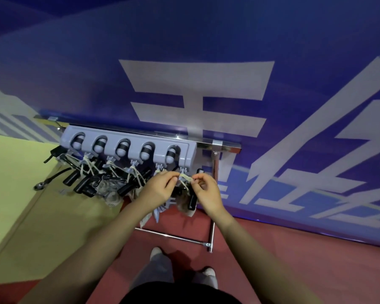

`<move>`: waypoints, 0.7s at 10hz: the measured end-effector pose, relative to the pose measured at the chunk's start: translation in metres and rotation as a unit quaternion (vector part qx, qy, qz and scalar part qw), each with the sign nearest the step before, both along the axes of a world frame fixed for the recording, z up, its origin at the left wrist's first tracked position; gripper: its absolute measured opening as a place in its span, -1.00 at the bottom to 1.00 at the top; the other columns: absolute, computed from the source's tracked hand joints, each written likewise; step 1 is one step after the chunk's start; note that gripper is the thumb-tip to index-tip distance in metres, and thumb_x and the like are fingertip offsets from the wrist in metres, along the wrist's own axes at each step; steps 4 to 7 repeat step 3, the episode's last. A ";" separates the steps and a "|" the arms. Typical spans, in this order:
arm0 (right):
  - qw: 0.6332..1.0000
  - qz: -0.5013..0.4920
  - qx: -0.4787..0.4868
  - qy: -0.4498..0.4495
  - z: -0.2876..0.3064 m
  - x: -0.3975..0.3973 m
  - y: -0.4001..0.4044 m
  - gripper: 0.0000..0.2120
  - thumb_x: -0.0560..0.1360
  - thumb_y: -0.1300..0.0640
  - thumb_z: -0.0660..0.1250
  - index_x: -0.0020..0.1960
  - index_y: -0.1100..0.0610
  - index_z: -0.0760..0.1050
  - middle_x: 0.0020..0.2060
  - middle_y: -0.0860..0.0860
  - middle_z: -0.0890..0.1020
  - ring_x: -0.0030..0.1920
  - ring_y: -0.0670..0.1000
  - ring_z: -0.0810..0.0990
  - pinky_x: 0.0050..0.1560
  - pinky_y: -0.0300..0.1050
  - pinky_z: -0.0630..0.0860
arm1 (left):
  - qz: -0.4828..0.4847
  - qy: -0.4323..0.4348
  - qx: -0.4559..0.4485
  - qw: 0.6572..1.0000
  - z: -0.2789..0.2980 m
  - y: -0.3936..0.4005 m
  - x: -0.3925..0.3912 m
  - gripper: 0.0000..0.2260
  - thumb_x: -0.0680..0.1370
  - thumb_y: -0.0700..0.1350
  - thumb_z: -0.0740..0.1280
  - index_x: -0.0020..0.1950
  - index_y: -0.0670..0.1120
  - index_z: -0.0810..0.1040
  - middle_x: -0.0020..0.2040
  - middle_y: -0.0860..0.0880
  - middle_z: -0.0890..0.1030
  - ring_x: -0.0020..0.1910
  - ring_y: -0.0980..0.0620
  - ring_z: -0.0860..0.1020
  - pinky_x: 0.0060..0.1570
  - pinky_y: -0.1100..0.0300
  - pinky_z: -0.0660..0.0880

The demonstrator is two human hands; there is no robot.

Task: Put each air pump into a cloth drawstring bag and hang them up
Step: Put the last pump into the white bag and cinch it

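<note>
Both hands (160, 187) pinching drawstring (185, 177) at hook (183, 170)

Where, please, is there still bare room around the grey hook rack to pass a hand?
The right end is freest: past the right hand, beside the chrome upright post. Left of the left hand it is crowded, with hung cloth drawstring bags and black pump handles under the grey plastic hook rack.

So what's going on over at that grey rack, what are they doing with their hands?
A person stands at a grey hook rack on a metal stand. Both the left hand and the right hand pinch the pale drawstring of a cloth bag with a black air pump sticking out, right under the rightmost hook. Several bagged pumps already hang from the hooks to the left.
</note>
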State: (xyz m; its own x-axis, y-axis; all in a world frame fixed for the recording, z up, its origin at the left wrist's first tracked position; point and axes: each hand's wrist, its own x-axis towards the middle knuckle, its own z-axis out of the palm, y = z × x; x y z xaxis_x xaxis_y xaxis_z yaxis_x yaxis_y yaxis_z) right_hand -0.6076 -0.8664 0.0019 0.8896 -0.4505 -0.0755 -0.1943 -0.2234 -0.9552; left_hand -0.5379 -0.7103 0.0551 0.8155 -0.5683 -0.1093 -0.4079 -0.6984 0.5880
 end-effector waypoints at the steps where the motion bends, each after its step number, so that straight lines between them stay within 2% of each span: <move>1: 1.000 0.010 -0.028 0.007 -0.005 -0.004 0.002 -0.84 0.48 0.25 0.34 -0.07 0.00 0.56 -0.14 -0.13 0.50 -0.02 0.05 0.56 0.05 -0.09 0.50 | 0.001 -0.021 -0.005 1.000 0.002 -0.003 -0.004 -0.60 0.57 0.02 0.11 0.28 -0.13 0.55 0.13 -0.11 0.61 0.14 -0.07 0.54 0.13 0.10 0.44; 2: 0.999 0.022 -0.021 0.027 -0.005 -0.007 0.006 -0.88 0.51 0.25 0.32 -0.01 0.11 0.60 -0.08 -0.02 0.55 -0.07 -0.03 0.56 0.01 -0.19 0.48 | 0.013 -0.023 0.019 0.999 0.001 -0.011 -0.001 -0.72 0.63 -0.10 0.17 0.27 -0.14 0.55 0.15 -0.12 0.60 0.14 -0.09 0.54 0.13 0.07 0.44; 3: 0.999 0.019 -0.011 0.037 -0.006 -0.009 0.009 -0.89 0.53 0.23 0.31 0.00 0.12 0.59 -0.02 0.04 0.57 -0.11 -0.10 0.55 -0.04 -0.30 0.46 | 0.009 -0.040 0.011 0.999 -0.001 -0.010 -0.001 -0.73 0.63 -0.11 0.17 0.23 -0.13 0.57 0.12 -0.11 0.62 0.11 -0.09 0.55 0.09 0.06 0.45; 7: 0.999 0.019 -0.011 0.037 -0.006 -0.009 0.009 -0.89 0.53 0.23 0.31 0.00 0.12 0.59 -0.02 0.04 0.57 -0.11 -0.10 0.55 -0.04 -0.30 0.46 | 0.009 -0.040 0.011 0.999 -0.001 -0.010 -0.001 -0.73 0.63 -0.11 0.17 0.23 -0.13 0.57 0.12 -0.11 0.62 0.11 -0.09 0.55 0.09 0.06 0.45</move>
